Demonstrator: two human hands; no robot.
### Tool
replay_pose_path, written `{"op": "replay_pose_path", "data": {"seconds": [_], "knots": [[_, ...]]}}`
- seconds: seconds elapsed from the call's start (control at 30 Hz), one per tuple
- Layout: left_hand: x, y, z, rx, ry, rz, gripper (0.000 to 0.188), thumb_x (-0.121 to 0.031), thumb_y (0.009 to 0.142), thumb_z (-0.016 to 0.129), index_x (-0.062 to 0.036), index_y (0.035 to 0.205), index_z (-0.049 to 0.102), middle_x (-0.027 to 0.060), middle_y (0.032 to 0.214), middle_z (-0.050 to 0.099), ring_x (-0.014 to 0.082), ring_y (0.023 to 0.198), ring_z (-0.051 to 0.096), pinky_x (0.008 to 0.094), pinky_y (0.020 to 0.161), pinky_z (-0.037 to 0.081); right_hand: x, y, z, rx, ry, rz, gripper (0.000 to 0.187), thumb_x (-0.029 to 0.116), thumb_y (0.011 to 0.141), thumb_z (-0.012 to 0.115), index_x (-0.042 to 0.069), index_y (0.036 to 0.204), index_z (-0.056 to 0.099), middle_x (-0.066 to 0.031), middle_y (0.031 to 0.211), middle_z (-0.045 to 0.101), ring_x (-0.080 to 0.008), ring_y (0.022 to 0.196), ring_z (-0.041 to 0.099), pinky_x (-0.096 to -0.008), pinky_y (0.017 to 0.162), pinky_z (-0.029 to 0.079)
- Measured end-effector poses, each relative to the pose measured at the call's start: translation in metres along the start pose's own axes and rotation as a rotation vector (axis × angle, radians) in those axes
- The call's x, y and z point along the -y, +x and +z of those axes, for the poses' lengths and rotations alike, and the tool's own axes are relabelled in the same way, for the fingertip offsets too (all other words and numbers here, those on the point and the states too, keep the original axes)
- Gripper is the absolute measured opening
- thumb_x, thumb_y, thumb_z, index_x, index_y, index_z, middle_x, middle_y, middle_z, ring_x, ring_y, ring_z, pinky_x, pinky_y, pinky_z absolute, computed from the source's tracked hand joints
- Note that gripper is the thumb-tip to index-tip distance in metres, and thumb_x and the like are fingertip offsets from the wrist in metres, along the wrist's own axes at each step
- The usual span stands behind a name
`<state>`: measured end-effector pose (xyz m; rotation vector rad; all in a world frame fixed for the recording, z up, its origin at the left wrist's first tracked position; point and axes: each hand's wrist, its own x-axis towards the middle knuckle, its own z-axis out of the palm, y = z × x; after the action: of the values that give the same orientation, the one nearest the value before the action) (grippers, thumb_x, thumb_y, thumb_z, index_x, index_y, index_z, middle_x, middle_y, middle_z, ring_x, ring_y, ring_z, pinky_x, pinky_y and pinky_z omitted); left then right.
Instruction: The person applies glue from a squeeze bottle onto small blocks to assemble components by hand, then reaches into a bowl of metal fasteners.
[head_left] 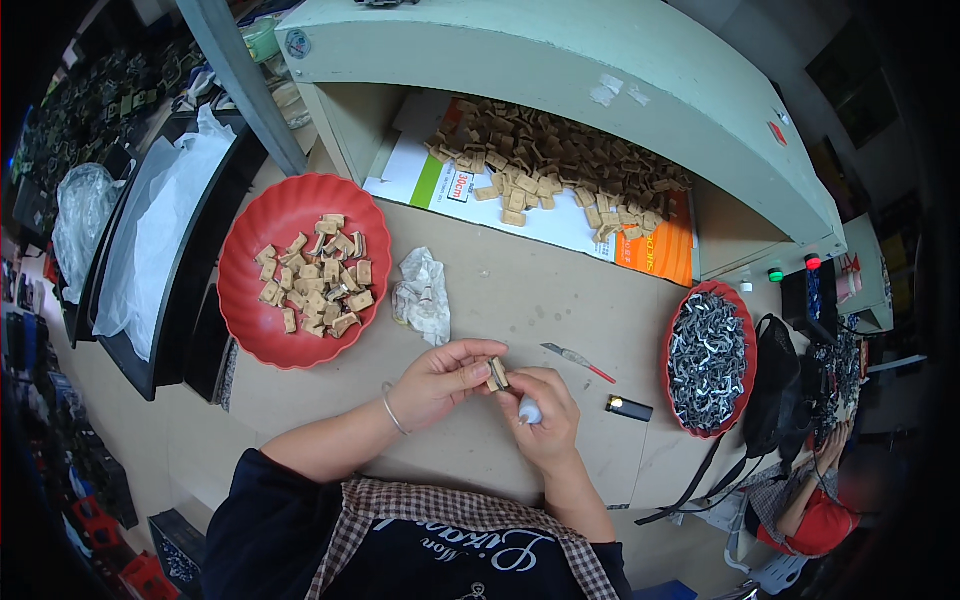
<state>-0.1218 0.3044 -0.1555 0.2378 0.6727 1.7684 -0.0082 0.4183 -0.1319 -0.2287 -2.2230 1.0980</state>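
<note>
Above the table's near part, my left hand (437,385) pinches a small tan block with a dark strip (497,374) between thumb and fingers. The fingertips of my right hand (550,425) touch the other side of this block. Curled in that same hand is a small white squeeze bottle (530,409), its narrow tip pointing toward me. Left of my hands, a red scalloped bowl (236,318) holds many similar tan blocks (312,285). A red basket (667,385) at the right is full of dark grey clip-like parts (708,360).
A craft knife (580,362) and a black cylinder with a yellowish end (629,407) lie right of my hands. Crumpled white cloth (422,297) rests near the bowl. Ahead, a pale green cabinet (560,60) shelters piled tan blocks (560,150). Another person (800,510) sits far right.
</note>
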Motion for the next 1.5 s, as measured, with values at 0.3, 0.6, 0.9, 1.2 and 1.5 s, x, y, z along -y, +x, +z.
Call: {"op": "replay_pose_path", "data": {"seconds": [0.3, 0.6, 0.9, 1.2, 1.5], "knots": [[-0.008, -0.005, 0.002, 0.048, 0.396, 0.046, 0.03, -0.004, 0.082, 0.051, -0.0015, 0.112, 0.048, 0.0024, 0.09, 0.056, 0.0062, 0.083, 0.051, 0.0201, 0.075, 0.041, 0.004, -0.004, 0.003, -0.088, -0.249, -0.076, 0.018, -0.004, 0.069, 0.057, 0.001, 0.086, 0.056, -0.0108, 0.075, 0.057, -0.019, 0.062, 0.057, -0.0267, 0.053, 0.046], [0.001, -0.002, 0.001, -0.003, 0.344, 0.155, 0.024, -0.003, 0.08, 0.053, -0.0029, 0.103, 0.049, 0.0043, 0.09, 0.056, 0.0101, 0.085, 0.052, 0.0242, 0.076, 0.042, 0.001, -0.004, 0.003, -0.012, 0.061, 0.097, 0.023, -0.001, 0.067, 0.064, 0.001, 0.088, 0.055, -0.0105, 0.087, 0.054, -0.0163, 0.065, 0.056, -0.0252, 0.056, 0.046], [0.004, -0.002, -0.001, 0.011, 0.293, 0.128, 0.021, -0.004, 0.08, 0.053, -0.0031, 0.101, 0.049, 0.0059, 0.089, 0.054, 0.012, 0.082, 0.052, 0.0254, 0.074, 0.042, 0.003, -0.007, 0.003, 0.043, -0.011, 0.035, 0.028, 0.004, 0.065, 0.068, 0.003, 0.087, 0.05, -0.0098, 0.08, 0.053, -0.0221, 0.064, 0.055, -0.0279, 0.051, 0.045], [0.006, 0.002, -0.004, 0.066, 0.089, 0.107, 0.024, -0.005, 0.081, 0.052, -0.0058, 0.105, 0.05, 0.007, 0.094, 0.053, 0.0144, 0.091, 0.05, 0.0296, 0.083, 0.039, -0.007, -0.005, -0.004, 0.067, 0.335, 0.248, 0.022, 0.002, 0.068, 0.065, 0.003, 0.085, 0.051, -0.0065, 0.082, 0.053, -0.0135, 0.07, 0.054, -0.0248, 0.057, 0.044], [0.001, 0.0, -0.001, 0.032, 0.546, 0.174, 0.02, -0.005, 0.081, 0.053, 0.0001, 0.101, 0.051, 0.007, 0.099, 0.055, 0.0121, 0.091, 0.053, 0.0252, 0.081, 0.043, -0.011, -0.008, -0.007, 0.003, 0.826, 0.694, 0.013, 0.002, 0.076, 0.059, 0.002, 0.088, 0.053, -0.0034, 0.081, 0.054, -0.0091, 0.068, 0.054, -0.0221, 0.059, 0.046]]}}
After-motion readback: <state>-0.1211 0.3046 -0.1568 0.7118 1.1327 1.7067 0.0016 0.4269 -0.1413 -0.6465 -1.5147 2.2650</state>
